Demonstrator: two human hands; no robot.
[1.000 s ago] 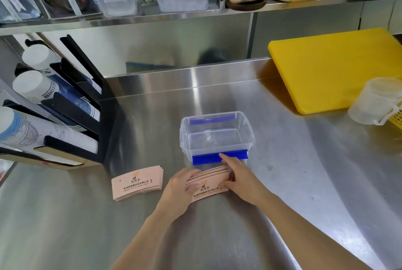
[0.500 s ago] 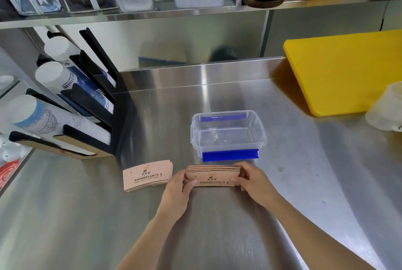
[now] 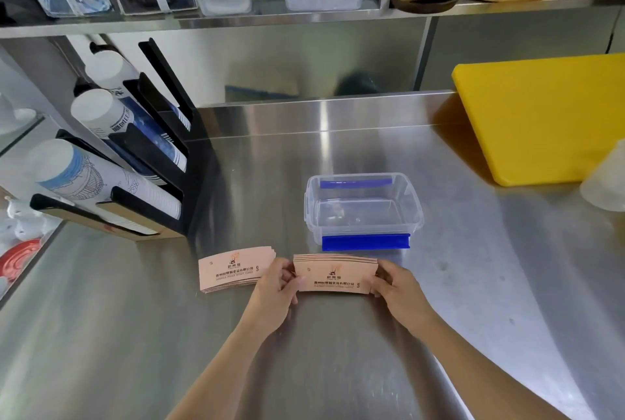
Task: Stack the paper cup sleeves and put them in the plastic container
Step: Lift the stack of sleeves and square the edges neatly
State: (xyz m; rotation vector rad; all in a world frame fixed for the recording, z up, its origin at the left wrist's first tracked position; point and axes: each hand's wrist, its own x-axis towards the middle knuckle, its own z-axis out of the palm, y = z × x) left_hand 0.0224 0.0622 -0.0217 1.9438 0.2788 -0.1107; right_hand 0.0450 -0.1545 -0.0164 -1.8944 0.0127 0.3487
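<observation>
A stack of pink paper cup sleeves (image 3: 333, 276) stands on edge on the steel counter, just in front of the clear plastic container (image 3: 363, 210) with blue clips, which is open and holds nothing. My left hand (image 3: 275, 287) pinches the stack's left end and my right hand (image 3: 397, 287) pinches its right end. A second pile of pink sleeves (image 3: 233, 269) lies flat on the counter to the left, beside my left hand.
A black cup dispenser rack (image 3: 135, 162) with paper cups stands at the left. A yellow cutting board (image 3: 541, 115) leans at the back right, with a translucent jug (image 3: 605, 183) at the right edge. A shelf (image 3: 304, 19) above carries containers and wooden trays.
Both hands gathered the sleeves that lay slanted on the counter, squared them into a level stack and raised it on edge. The view shifted a little to the left.
</observation>
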